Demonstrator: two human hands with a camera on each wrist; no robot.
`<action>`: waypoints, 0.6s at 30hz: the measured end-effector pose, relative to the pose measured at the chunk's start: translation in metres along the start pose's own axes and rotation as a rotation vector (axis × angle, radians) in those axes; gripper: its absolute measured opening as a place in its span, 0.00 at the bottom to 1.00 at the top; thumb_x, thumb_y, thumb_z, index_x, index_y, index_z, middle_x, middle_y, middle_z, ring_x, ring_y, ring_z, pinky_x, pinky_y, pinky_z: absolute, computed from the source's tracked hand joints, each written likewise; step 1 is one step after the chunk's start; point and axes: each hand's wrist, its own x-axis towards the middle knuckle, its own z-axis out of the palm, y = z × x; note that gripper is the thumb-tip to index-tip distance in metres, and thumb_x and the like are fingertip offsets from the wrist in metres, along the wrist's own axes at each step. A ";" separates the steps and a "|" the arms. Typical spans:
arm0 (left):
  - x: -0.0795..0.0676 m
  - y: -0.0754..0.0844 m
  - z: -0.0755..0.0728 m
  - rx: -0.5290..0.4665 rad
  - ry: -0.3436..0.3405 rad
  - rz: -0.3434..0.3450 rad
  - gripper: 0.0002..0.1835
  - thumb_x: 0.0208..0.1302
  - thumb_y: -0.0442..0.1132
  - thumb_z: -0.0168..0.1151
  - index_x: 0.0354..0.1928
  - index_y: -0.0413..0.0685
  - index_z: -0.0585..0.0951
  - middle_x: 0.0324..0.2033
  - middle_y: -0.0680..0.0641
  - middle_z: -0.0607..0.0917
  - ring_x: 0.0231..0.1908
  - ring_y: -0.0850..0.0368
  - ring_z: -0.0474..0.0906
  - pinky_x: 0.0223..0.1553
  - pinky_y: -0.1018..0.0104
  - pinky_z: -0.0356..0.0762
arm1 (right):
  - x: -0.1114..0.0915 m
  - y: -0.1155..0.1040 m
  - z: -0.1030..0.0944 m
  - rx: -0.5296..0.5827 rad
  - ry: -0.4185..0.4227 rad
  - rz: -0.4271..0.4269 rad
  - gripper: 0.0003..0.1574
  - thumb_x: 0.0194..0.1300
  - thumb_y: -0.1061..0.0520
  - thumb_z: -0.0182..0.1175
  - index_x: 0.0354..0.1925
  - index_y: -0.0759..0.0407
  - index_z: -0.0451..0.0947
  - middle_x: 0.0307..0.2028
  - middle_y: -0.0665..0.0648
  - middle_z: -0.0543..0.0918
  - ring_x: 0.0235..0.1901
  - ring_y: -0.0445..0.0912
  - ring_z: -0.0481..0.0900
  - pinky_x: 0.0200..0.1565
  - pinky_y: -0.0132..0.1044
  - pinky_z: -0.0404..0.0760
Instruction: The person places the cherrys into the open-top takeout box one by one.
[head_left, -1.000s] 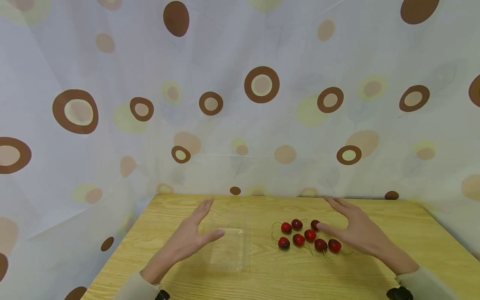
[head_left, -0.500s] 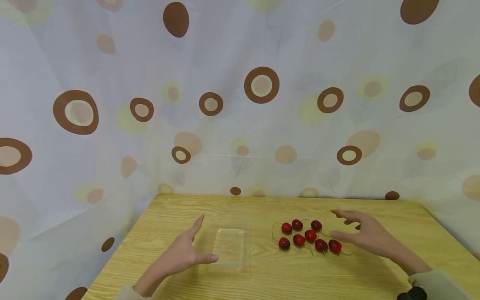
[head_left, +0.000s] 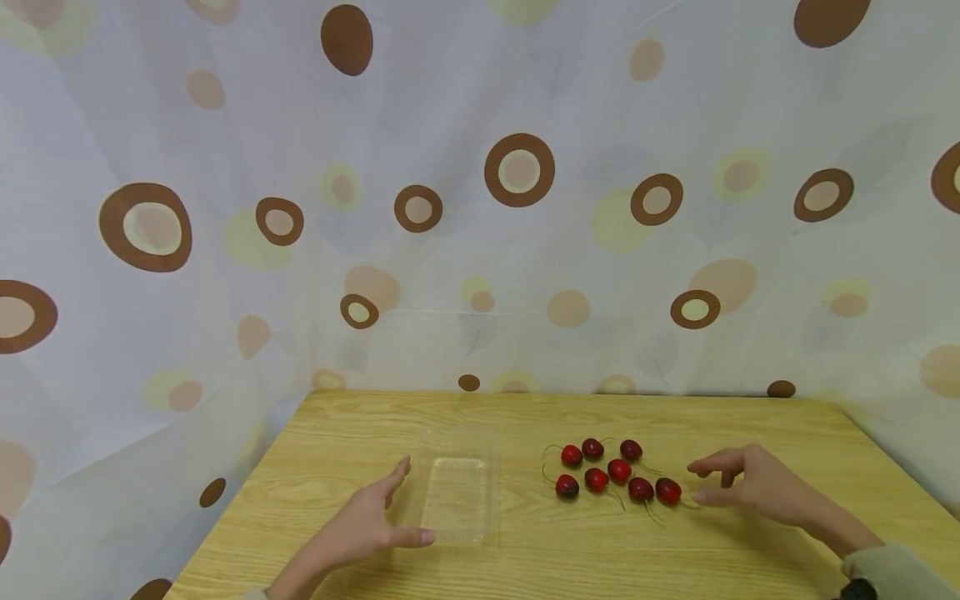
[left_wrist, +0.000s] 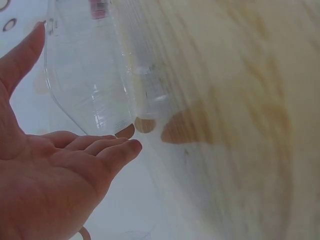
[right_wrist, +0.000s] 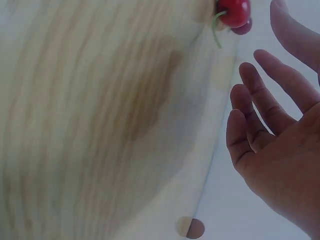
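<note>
left hand (head_left: 363,523) spread wide, empty; clear plastic tray (head_left: 459,500) about its 3 o'clock, contact unclear. eight cherries (head_left: 619,471) at tray's 3 o'clock. right hand (head_left: 759,488) half-curled, empty, rightmost cherry (head_left: 668,492) at its 9 o'clock. looks like reaching; next likely calls for a light pinch.

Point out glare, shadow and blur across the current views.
Head view: the clear box shows pale glints and nearly melts into the table; left wrist: bright streaks on the box, wood grain soft and smeared; right wrist: a soft shadow on the washed-out table beside the right hand.
</note>
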 end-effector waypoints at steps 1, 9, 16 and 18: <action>-0.001 0.001 0.000 -0.006 -0.006 -0.001 0.62 0.63 0.54 0.77 0.82 0.28 0.46 0.78 0.25 0.53 0.68 0.15 0.61 0.66 0.27 0.65 | -0.001 0.003 0.000 0.004 -0.008 -0.008 0.23 0.70 0.60 0.71 0.56 0.76 0.83 0.50 0.71 0.86 0.25 0.39 0.72 0.24 0.35 0.72; 0.000 0.002 0.000 -0.072 -0.037 0.013 0.61 0.67 0.50 0.75 0.82 0.28 0.43 0.78 0.23 0.54 0.73 0.20 0.57 0.69 0.31 0.64 | -0.003 0.025 -0.001 0.006 -0.070 -0.023 0.18 0.68 0.62 0.71 0.51 0.75 0.86 0.45 0.61 0.88 0.31 0.35 0.70 0.30 0.32 0.68; 0.004 0.002 0.000 -0.133 -0.057 0.000 0.61 0.66 0.47 0.76 0.82 0.29 0.42 0.77 0.23 0.54 0.77 0.27 0.53 0.72 0.36 0.61 | -0.002 0.034 0.003 0.001 -0.074 -0.058 0.13 0.69 0.65 0.70 0.48 0.73 0.88 0.40 0.57 0.87 0.31 0.36 0.71 0.30 0.31 0.71; 0.004 0.003 0.001 -0.151 -0.057 -0.009 0.61 0.66 0.47 0.76 0.82 0.29 0.42 0.77 0.23 0.54 0.77 0.28 0.52 0.72 0.36 0.61 | -0.002 0.033 0.003 0.009 -0.077 -0.045 0.13 0.69 0.65 0.70 0.48 0.73 0.88 0.41 0.57 0.87 0.32 0.36 0.72 0.31 0.31 0.72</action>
